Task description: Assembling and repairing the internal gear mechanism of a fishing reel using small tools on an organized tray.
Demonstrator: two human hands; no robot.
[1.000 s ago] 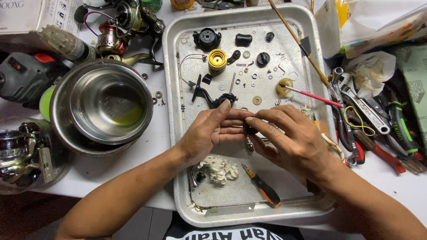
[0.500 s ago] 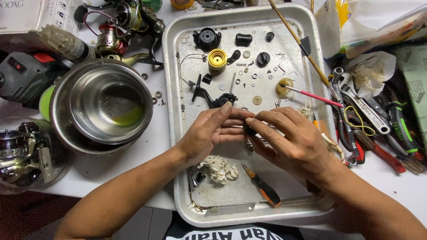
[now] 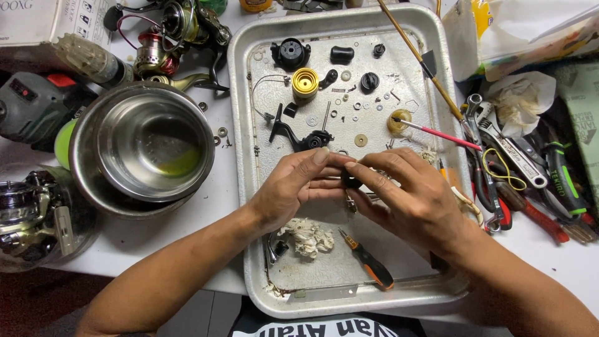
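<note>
At the far left a glass jar point(image 3: 37, 218) of reel parts sits by the surface edge, with a steel bowl point(image 3: 146, 146) holding a little yellow-green liquid just beside it. In the metal tray point(image 3: 240, 206) the left hand point(image 3: 293, 187) meets the right hand point(image 3: 405, 196) over the middle; both grips are pressed together, fingertips pinching a small dark part point(image 3: 350, 181) between them. Loose washers and screws lie scattered above the hands, so a slip could likely send the tiny piece among them or over the tray's low rim. A crumpled rag point(image 3: 307, 237) and an orange-handled screwdriver point(image 3: 368, 262) lie just below the wrists. To the right, pliers and a wrench point(image 3: 499, 140) crowd the tray's side, leaving little room there; the tray's lower middle offers the most open space.
</note>
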